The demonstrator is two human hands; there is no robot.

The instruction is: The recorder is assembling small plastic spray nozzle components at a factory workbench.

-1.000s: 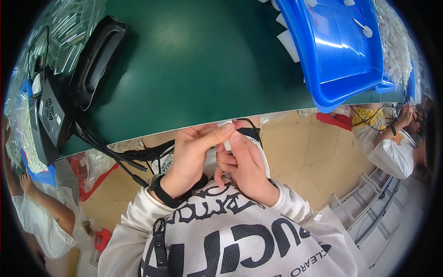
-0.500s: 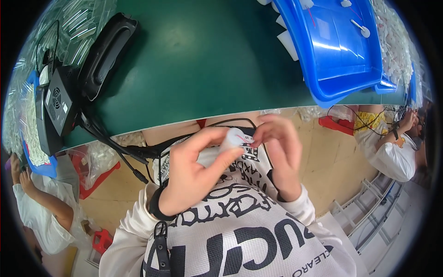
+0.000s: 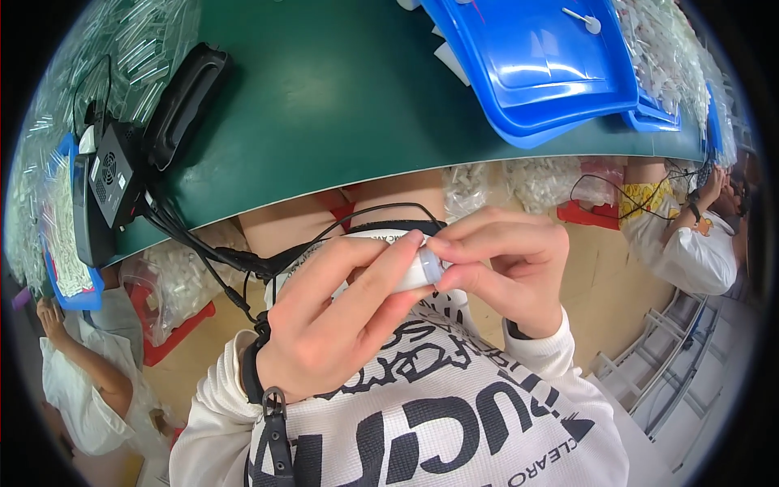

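A small white cylinder with a translucent, bluish end lies tilted between my hands, in front of my shirt. My left hand is closed around its body, fingers above and below. My right hand is closed in a pinch at the bluish end, thumb and forefinger against it. The fingertips hide most of that end, and I cannot make out whether a smaller part sits between them.
A green table lies beyond my hands. On it are a blue tray holding a white stemmed piece, a black open case and a black vented device with cables. Co-workers sit at both sides.
The cylinder has tipped over toward the right, showing its bluish end. My right fingers have closed onto that end; the thin red strand seen before is out of sight. The view has shifted slightly.
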